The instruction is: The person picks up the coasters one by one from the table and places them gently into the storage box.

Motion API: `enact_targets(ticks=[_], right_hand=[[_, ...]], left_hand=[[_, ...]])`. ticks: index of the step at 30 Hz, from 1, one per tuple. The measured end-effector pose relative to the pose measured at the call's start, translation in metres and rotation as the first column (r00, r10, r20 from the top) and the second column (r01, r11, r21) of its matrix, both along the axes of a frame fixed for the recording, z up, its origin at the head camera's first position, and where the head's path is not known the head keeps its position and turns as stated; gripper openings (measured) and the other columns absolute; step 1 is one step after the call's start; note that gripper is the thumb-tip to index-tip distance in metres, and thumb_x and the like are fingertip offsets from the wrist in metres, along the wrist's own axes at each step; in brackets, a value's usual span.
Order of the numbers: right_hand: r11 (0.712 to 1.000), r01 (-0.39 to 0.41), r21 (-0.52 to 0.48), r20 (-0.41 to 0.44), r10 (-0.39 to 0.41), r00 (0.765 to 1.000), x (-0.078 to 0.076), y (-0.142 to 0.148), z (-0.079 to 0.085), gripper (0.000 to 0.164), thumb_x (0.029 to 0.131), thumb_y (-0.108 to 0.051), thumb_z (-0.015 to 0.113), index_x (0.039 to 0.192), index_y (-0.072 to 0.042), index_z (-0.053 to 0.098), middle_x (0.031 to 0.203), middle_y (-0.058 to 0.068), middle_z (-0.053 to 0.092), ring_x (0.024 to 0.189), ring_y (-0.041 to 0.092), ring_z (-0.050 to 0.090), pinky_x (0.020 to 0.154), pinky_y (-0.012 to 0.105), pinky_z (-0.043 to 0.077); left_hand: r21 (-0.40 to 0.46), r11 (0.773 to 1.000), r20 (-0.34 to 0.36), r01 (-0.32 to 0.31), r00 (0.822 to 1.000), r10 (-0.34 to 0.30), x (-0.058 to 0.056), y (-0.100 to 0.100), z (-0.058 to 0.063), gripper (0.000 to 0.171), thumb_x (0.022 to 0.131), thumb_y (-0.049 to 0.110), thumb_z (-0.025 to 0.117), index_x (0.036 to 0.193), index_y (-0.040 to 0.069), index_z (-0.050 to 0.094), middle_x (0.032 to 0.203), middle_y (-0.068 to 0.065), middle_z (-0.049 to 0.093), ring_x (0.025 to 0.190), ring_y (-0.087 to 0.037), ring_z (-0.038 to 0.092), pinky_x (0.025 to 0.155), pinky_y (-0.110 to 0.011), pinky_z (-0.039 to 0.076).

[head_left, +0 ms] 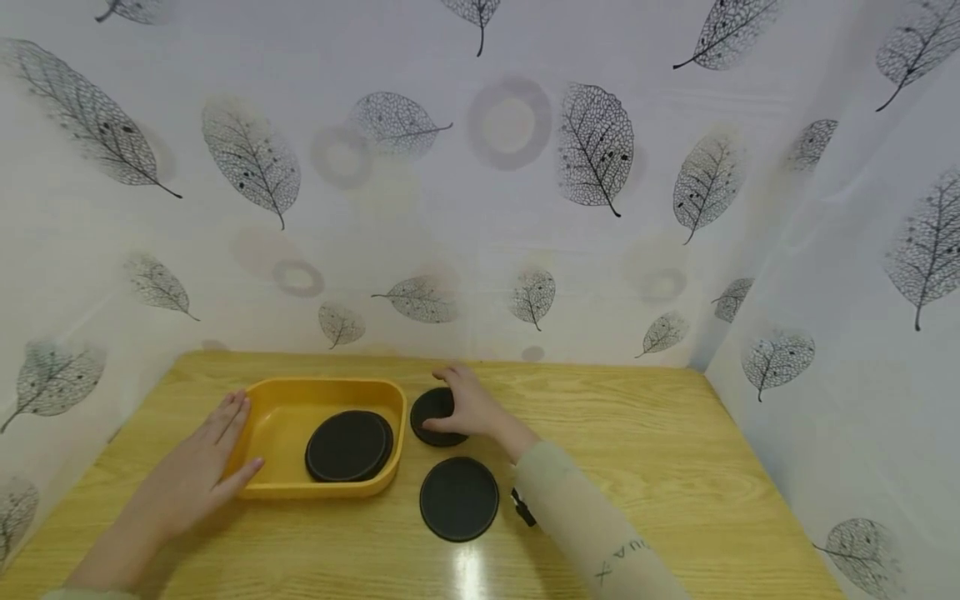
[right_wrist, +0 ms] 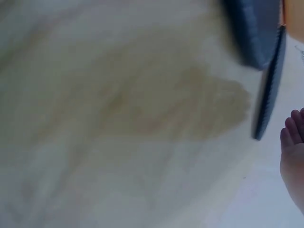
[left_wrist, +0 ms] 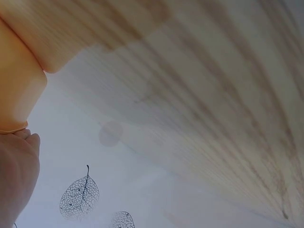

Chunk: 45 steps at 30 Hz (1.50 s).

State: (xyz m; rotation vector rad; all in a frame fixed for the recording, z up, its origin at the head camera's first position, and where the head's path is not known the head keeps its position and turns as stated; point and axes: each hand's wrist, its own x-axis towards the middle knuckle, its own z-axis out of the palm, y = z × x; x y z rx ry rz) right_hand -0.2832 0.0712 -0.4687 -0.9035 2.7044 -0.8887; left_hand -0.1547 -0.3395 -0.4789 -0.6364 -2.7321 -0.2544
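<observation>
A yellow plastic tray [head_left: 277, 490] stands on the left of the table, with a round black coaster [head_left: 349, 447] lying inside at its right. My left hand [head_left: 191, 467] touches the tray's left side, fingers straight and thumb by the front rim. In the left wrist view, fingertips [left_wrist: 32, 138] meet the tray's rim. My right hand [head_left: 471, 406] hovers over a second black coaster [head_left: 431, 412] just right of the tray, thumb and fingers spread apart. The right wrist view shows a gap between that hand [right_wrist: 294, 156] and the coaster [right_wrist: 270, 88]. A third coaster [head_left: 459, 500] lies nearer the front.
The wooden table [head_left: 637, 433] extends to the right. A small black object [head_left: 522, 508] shows partly beside the right sleeve, perhaps the wrist camera's strap. White cloth [head_left: 495, 217] with leaf prints hangs behind the table and along both sides.
</observation>
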Motion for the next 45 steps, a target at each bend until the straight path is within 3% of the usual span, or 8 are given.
enact_targets(ticks=[10,19,26,33,40,45], right_hand=[[0.999,0.023,0.03,0.082,-0.026,0.996,-0.002,0.017,-0.013,0.1,0.082,-0.036,0.09,0.16,0.003,0.04,0.161,0.025,0.041,0.147,0.04,0.045,0.123,0.055,0.043],[0.994,-0.023,0.111,0.035,0.019,0.999,0.0,0.019,-0.016,0.114,0.075,-0.038,0.097,0.163,0.001,0.036,0.165,0.024,0.038,0.153,0.04,0.038,0.127,0.054,0.04],[0.992,-0.018,0.124,0.006,0.017,1.0,0.002,0.016,-0.015,0.112,0.074,-0.036,0.097,0.161,0.002,0.038,0.163,0.023,0.04,0.152,0.04,0.038,0.126,0.053,0.04],[0.98,-0.013,0.198,-0.037,0.021,0.999,0.003,0.01,-0.012,0.109,0.078,-0.042,0.093,0.161,0.004,0.039,0.161,0.023,0.041,0.149,0.039,0.04,0.123,0.05,0.044],[0.978,0.005,0.209,-0.023,0.0,1.0,0.004,0.009,-0.01,0.107,0.079,-0.043,0.09,0.161,0.003,0.039,0.161,0.023,0.041,0.149,0.038,0.04,0.121,0.05,0.046],[0.99,0.019,0.142,0.008,-0.02,1.0,0.003,0.01,-0.005,0.105,0.08,-0.04,0.089,0.16,0.006,0.039,0.16,0.027,0.041,0.148,0.042,0.039,0.121,0.054,0.046]], left_hand=[[0.009,1.0,-0.007,0.001,1.0,-0.001,0.001,0.001,0.001,0.083,0.104,0.033,0.064,0.161,-0.015,0.027,0.174,-0.028,0.015,0.162,-0.004,-0.015,0.126,-0.011,-0.016],[0.005,1.0,-0.011,-0.002,1.0,0.002,0.001,0.002,0.001,0.083,0.104,0.034,0.065,0.16,-0.016,0.03,0.172,-0.032,0.021,0.161,0.0,-0.016,0.126,-0.011,-0.014],[0.005,1.0,-0.018,0.0,1.0,0.0,0.001,0.001,0.001,0.083,0.104,0.033,0.065,0.16,-0.015,0.029,0.173,-0.029,0.018,0.161,-0.001,-0.016,0.127,-0.011,-0.014],[0.008,1.0,-0.008,-0.006,1.0,0.006,0.002,0.0,0.0,0.083,0.105,0.034,0.064,0.161,-0.014,0.026,0.174,-0.029,0.016,0.167,-0.015,-0.008,0.126,-0.011,-0.015],[0.019,1.0,-0.026,0.006,1.0,-0.006,0.001,0.001,0.0,0.082,0.103,0.033,0.066,0.159,-0.016,0.031,0.172,-0.031,0.022,0.161,0.0,-0.015,0.126,-0.01,-0.014],[0.015,1.0,-0.03,0.004,1.0,-0.003,0.0,0.001,0.0,0.082,0.104,0.033,0.065,0.159,-0.016,0.031,0.171,-0.032,0.023,0.161,0.0,-0.015,0.126,-0.01,-0.014]])
